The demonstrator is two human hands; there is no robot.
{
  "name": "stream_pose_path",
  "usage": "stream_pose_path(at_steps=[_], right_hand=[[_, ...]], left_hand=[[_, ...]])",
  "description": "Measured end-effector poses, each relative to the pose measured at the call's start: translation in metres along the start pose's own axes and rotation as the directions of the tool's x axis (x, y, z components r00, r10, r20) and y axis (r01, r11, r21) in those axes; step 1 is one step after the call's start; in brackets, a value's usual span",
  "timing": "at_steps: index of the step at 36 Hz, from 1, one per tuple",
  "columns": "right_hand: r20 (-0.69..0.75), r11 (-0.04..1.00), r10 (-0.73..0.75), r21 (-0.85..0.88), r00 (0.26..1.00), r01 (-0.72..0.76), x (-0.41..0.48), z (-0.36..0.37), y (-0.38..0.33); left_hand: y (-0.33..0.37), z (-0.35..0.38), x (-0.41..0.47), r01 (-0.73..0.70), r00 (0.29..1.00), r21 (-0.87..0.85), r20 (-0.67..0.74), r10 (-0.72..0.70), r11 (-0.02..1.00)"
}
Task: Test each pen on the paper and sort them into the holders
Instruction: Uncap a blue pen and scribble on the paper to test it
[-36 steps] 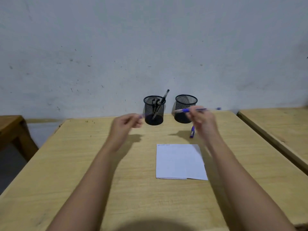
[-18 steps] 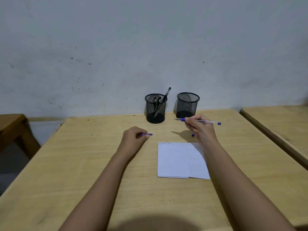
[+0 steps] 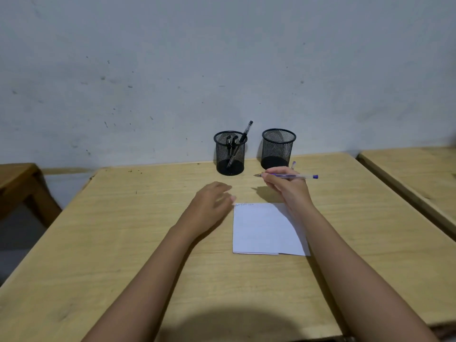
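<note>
Right hand, centre-right of frame: fingers pinched on a slim clear-barrelled ballpoint pen with a purple end plug. The pen lies almost level above the light wooden table, bare tip pointing toward frame left, purple plug toward frame right. No cap shows on the tip.

Left hand, at frame centre: palm down, low over the table, fingertips just beside the upper left corner of the paper. The hand is blurred; I cannot tell whether it grips anything.

White rectangular sheet of paper, lower centre: flat on the table, a row of small faint scribbles along its top edge, otherwise blank. The right forearm covers its right edge.

Left black wire-mesh cylindrical holder, upper centre against the pale grey wall: contains several dark pens; one black-capped pen leans out over the rim toward the upper right.

Right black wire-mesh cylindrical holder, beside the first, apart from it: no pens visible inside.

Second pen with a pale purple end: only its end shows, above the right hand, close to the right holder's base.
</note>
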State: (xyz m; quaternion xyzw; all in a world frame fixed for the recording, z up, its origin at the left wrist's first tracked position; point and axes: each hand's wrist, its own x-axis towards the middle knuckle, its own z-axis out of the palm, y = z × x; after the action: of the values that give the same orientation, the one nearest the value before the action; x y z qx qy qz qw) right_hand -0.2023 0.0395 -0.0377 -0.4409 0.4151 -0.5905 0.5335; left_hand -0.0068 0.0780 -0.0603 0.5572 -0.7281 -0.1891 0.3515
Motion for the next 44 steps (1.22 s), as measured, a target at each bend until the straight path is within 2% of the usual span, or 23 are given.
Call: stream_pose_path(at_steps=[2, 4, 6, 13, 17, 27, 44], right_hand=[[-0.022, 0.999, -0.009, -0.046, 1.0, 0.008, -0.001, 0.002, 0.0], [-0.028, 0.996, 0.006, -0.09, 1.0, -0.008, 0.0, 0.003, -0.001], [-0.03, 0.992, 0.032, -0.124, 0.999, -0.035, 0.002, 0.005, 0.0], [-0.01, 0.993, 0.017, -0.114, 1.0, -0.018, 0.0, 0.012, 0.006], [-0.008, 0.983, 0.007, -0.183, 1.0, -0.009, 0.003, 0.014, 0.012], [-0.085, 0.95, -0.008, -0.311, 0.996, -0.019, 0.009, 0.016, 0.033], [-0.026, 0.922, -0.03, -0.387, 0.999, 0.017, 0.011, 0.016, 0.038]], left_hand=[[0.008, 0.004, -0.01, -0.045, 0.986, 0.005, 0.16, 0.044, 0.999], [0.008, 0.011, -0.016, -0.077, 0.956, 0.097, 0.288, 0.046, 0.992], [0.007, 0.016, -0.02, -0.075, 0.939, 0.181, 0.345, 0.008, 0.981], [0.01, 0.028, -0.026, -0.06, 0.944, 0.329, 0.326, -0.054, 0.942], [0.01, 0.03, -0.026, -0.05, 0.944, 0.386, 0.319, -0.083, 0.921], [0.009, 0.03, -0.026, -0.041, 0.934, 0.402, 0.34, -0.108, 0.915], [0.009, 0.03, -0.026, -0.041, 0.933, 0.408, 0.343, -0.111, 0.912]])
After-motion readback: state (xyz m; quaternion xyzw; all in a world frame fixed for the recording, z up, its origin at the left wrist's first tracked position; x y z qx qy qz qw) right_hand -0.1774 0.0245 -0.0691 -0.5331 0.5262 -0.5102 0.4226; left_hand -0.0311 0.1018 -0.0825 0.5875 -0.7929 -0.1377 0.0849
